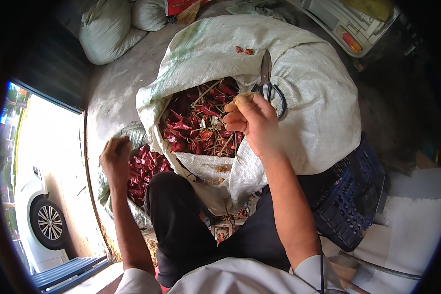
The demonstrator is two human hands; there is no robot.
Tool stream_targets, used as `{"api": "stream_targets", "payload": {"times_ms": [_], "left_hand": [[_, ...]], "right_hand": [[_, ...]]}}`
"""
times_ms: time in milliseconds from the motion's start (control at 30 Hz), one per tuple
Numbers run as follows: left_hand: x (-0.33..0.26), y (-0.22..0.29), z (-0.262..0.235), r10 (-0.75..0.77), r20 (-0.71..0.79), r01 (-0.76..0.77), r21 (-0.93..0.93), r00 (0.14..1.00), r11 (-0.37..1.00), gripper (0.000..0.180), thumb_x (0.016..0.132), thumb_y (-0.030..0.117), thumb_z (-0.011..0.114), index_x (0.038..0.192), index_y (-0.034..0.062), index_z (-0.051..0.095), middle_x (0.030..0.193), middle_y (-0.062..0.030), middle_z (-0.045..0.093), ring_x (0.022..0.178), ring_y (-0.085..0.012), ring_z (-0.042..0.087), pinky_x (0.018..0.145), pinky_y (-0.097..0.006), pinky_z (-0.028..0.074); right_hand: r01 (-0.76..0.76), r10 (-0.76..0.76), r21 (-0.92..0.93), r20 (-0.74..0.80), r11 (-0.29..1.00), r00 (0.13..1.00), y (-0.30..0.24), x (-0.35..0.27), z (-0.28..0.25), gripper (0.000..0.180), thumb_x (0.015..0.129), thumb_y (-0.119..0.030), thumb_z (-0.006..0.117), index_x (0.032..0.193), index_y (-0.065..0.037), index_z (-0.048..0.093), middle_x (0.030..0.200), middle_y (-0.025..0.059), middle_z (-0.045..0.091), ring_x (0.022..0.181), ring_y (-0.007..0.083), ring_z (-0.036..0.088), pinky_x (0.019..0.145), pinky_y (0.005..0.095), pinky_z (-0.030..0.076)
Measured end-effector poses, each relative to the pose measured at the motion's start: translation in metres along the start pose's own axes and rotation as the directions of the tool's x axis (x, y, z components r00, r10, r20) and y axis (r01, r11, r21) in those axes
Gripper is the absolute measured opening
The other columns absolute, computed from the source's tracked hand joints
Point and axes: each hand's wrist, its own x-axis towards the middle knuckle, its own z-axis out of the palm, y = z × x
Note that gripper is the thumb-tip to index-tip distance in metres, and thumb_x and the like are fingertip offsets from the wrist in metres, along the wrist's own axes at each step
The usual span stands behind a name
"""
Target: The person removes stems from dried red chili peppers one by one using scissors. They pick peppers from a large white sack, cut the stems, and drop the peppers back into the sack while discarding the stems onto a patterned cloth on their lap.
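Observation:
A large white woven sack (308, 98) lies in front of me, its mouth rolled open over dried red chili peppers (196, 122) with pale stems. Above the right side of that opening is my right hand (252, 120), thumb and forefinger pinched together. A small yellowish-brown bit shows at the fingertips, too small to name. My left hand (115, 151) is at the left, beside a second sack (132, 131) of red chili peppers (144, 166). Its fingers are curled, and whatever they may hold is hidden. Black-handled scissors (266, 81) rest on the big sack, just beyond my right hand.
Full white sacks (105, 32) stand at the far left. At right is a blue plastic crate (348, 196), partly under the big sack. A pale plastic container (345, 24) sits at the far right. Through the doorway on the left, a white car (34, 230) shows.

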Motion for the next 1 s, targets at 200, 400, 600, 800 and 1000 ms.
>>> {"api": "stream_targets", "payload": {"times_ms": [200, 400, 600, 800, 1000], "left_hand": [[-0.009, -0.010, 0.013, 0.109, 0.148, -0.151, 0.313, 0.983, 0.937, 0.052, 0.080, 0.023, 0.080, 0.125, 0.0043, 0.063, 0.129, -0.0166, 0.062, 0.117, -0.0316, 0.061, 0.100, -0.044, 0.049], [0.024, 0.048, 0.094, 0.429, 0.625, -0.662, 0.192, 0.652, 0.725, 0.046, 0.081, 0.009, 0.069, 0.126, 0.0104, 0.061, 0.112, -0.0150, 0.068, 0.097, -0.0373, 0.066, 0.081, -0.045, 0.055], [0.060, 0.082, 0.133, 0.524, 0.538, -0.596, -0.051, 0.660, 0.802, 0.034, 0.080, 0.008, 0.069, 0.114, 0.0074, 0.066, 0.093, -0.0202, 0.069, 0.087, -0.0402, 0.066, 0.079, -0.047, 0.052], [0.040, 0.114, 0.135, 0.250, 0.468, 0.113, -0.619, 0.848, 0.777, 0.019, 0.094, 0.008, 0.060, 0.112, -0.0002, 0.058, 0.097, -0.0060, 0.066, 0.090, -0.0157, 0.064, 0.079, -0.030, 0.050], [0.021, 0.120, 0.124, 0.113, 0.509, 0.446, -0.826, 0.854, 0.346, 0.018, 0.096, 0.004, 0.056, 0.113, 0.0051, 0.055, 0.105, -0.0075, 0.064, 0.097, -0.0182, 0.064, 0.084, -0.035, 0.055]], "right_hand": [[-0.119, 0.118, 0.013, 0.080, 0.993, 0.990, -0.003, 0.003, -0.009, 0.017, 0.099, -0.019, 0.060, 0.105, -0.003, 0.060, 0.097, 0.0105, 0.069, 0.078, 0.0158, 0.070, 0.066, 0.0274, 0.060], [-0.150, 0.140, 0.089, 0.103, 0.985, 0.985, -0.003, 0.005, -0.016, 0.013, 0.097, -0.014, 0.060, 0.107, -0.005, 0.061, 0.099, 0.0101, 0.068, 0.079, 0.0167, 0.070, 0.066, 0.0278, 0.060], [-0.169, 0.167, 0.016, 0.069, 0.986, 0.983, -0.004, 0.008, -0.022, 0.015, 0.096, -0.017, 0.062, 0.106, -0.006, 0.061, 0.093, 0.0081, 0.066, 0.074, 0.0150, 0.068, 0.063, 0.0273, 0.059], [-0.254, 0.255, -0.029, 0.090, 0.967, 0.963, -0.003, 0.006, -0.023, 0.016, 0.097, -0.019, 0.063, 0.107, -0.007, 0.061, 0.097, 0.0052, 0.067, 0.079, 0.0126, 0.069, 0.069, 0.0277, 0.060], [-0.291, 0.311, -0.183, 0.089, 0.939, 0.946, 0.018, 0.008, -0.021, 0.018, 0.095, -0.020, 0.068, 0.102, -0.005, 0.062, 0.093, 0.0031, 0.064, 0.080, 0.0110, 0.065, 0.067, 0.0255, 0.059]]}}
